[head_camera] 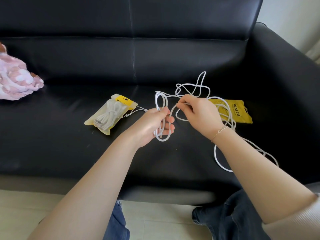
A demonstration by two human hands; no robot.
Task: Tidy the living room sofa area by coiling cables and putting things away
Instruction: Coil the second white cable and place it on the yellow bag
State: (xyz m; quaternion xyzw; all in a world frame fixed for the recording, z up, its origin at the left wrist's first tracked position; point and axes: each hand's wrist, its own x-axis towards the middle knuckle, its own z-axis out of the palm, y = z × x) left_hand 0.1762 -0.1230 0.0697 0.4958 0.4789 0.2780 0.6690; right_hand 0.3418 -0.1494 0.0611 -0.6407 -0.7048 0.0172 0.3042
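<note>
Black leather sofa (86,153): seat cushion fills most of the view, backrest along the top, one armrest at the right edge. Pale tiled floor (155,222) shows below the seat's front edge, with the person's dark trousers (232,220) at lower right.

Pink and white fleecy cloth (15,80): bunched at the left edge of the seat, against the backrest.

White cable (204,87): loose, tangled run spread over the right half of the seat. Loops reach up toward the backrest; a long loop trails to the front right, passing under the right forearm. Part of it lies across the yellow pouch.

Clear pouch with a yellow header (110,115): lies tilted near mid-seat, left of the hands, apart from them. Holds a bundled pale cable. Thin drawstring trails from its right side.

Yellow pouch (240,110): flat on the seat, right of the hands, printed "WAITU". Partly hidden behind the right hand and cable loops.

Left hand (154,125): held above the seat, fingers curled round several coiled turns of the white cable; thumb clamps the turns at the top. A cable end with a connector hangs in the palm.

Right hand (197,113): just beside the left, thumb and forefinger pinching the next stretch of the same cable. Thin bracelet (220,131) on the wrist.
</note>
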